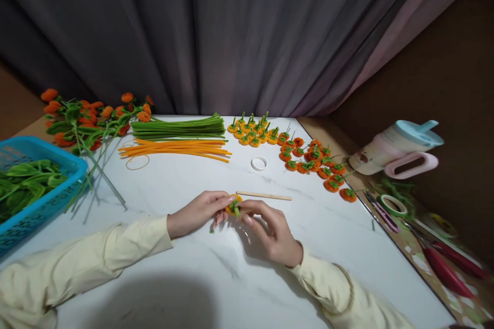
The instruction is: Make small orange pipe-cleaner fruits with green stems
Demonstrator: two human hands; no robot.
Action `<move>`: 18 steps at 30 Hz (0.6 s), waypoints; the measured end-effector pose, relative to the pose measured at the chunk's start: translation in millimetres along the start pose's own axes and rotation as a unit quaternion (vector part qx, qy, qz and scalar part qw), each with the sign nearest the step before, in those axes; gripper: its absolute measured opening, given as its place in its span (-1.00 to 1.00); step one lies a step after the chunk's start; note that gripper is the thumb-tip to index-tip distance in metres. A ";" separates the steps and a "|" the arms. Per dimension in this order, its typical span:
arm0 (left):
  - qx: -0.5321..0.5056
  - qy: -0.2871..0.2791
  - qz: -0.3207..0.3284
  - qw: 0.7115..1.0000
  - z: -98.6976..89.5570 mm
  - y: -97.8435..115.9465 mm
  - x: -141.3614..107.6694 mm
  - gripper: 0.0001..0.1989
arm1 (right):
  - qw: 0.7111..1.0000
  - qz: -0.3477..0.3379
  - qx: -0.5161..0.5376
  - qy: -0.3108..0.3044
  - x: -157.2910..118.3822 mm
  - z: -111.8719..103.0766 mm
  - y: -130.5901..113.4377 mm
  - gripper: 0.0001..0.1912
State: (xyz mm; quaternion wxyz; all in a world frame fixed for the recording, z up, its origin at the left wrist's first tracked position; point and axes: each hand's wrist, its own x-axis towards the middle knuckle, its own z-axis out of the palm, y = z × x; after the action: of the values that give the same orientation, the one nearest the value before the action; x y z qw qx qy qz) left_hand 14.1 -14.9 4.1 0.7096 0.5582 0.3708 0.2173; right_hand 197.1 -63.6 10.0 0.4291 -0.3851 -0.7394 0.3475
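Observation:
Between the thumb and fingers of my left hand [204, 211] is a small yellow pipe-cleaner fruit [233, 207] with a green leafy top and a short green stem. My right hand [272, 231] is closed at its right side, thumb and fingertips pinching at the green part. Fingers partly cover the fruit. Just behind the hands lies a thin wooden stick [264, 196]. Farther back, a bundle of orange-yellow pipe cleaners [175, 148] lies in front of a bundle of green pipe cleaners [177, 127].
Yellow fruits [254, 132] and orange fruits [312, 157] stand grouped at back right, near a white tape ring [259, 163]. Stemmed orange flowers [88, 118] and a blue basket [50, 185] of leaves sit left. A tumbler [393, 149], scissors [382, 212] and red-handled pliers [443, 267] are right.

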 end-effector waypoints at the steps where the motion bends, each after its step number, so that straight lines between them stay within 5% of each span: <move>1: 0.010 -0.004 -0.003 1.000 -0.8 0.7 -0.1 -0.59 | 1.000 0.015 0.003 0.012 0.7 -0.6 0.0 -0.81; 9: 0.088 -0.019 -0.010 0.996 -0.6 -0.5 -3.3 -0.62 | 0.998 0.071 0.000 0.002 7.1 1.4 10.1 -0.86; 18: 0.269 0.051 0.130 0.953 2.2 -6.3 -11.9 -0.81 | 0.996 -0.007 -0.085 -0.006 0.3 2.3 18.2 -0.87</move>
State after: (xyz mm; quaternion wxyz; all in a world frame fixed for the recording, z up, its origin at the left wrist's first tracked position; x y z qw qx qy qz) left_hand 7.6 -26.6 1.6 0.4787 0.7600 0.3755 0.2283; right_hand 199.9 -55.4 -6.2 0.3932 -0.4127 -0.7714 0.2830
